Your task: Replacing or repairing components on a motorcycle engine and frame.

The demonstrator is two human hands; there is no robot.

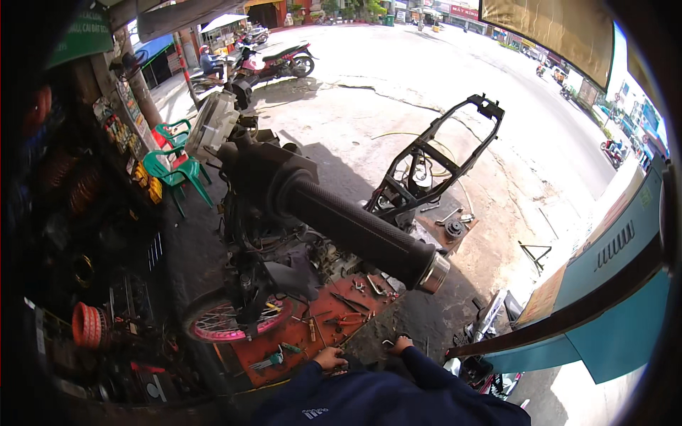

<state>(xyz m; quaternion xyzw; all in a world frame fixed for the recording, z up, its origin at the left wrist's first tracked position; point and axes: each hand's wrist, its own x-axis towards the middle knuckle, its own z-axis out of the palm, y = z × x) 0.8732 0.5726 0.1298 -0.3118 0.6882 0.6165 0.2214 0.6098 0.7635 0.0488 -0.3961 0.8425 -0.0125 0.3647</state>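
Note:
Near the lower edge my left hand (pixel 329 358) has curled fingers beside the red work mat (pixel 259 348); what it holds, if anything, is too dark to make out. My right hand (pixel 401 344) grips a small bent metal tool (pixel 387 343). Above them a motorcycle's black handlebar grip (pixel 341 220) crosses the middle, over a front wheel with a pink rim (pixel 234 334). Pliers (pixel 348 319), wrenches and other loose tools lie on the mat. A bare black frame (pixel 447 160) rises behind the grip.
A teal cabinet (pixel 604 284) stands at the right. Green plastic chairs (pixel 177 170), shelves of parts and an orange rim (pixel 89 323) are at the left. Outside are parked motorbikes (pixel 284 60), a seated person (pixel 212 64) and a road with riders (pixel 612 151).

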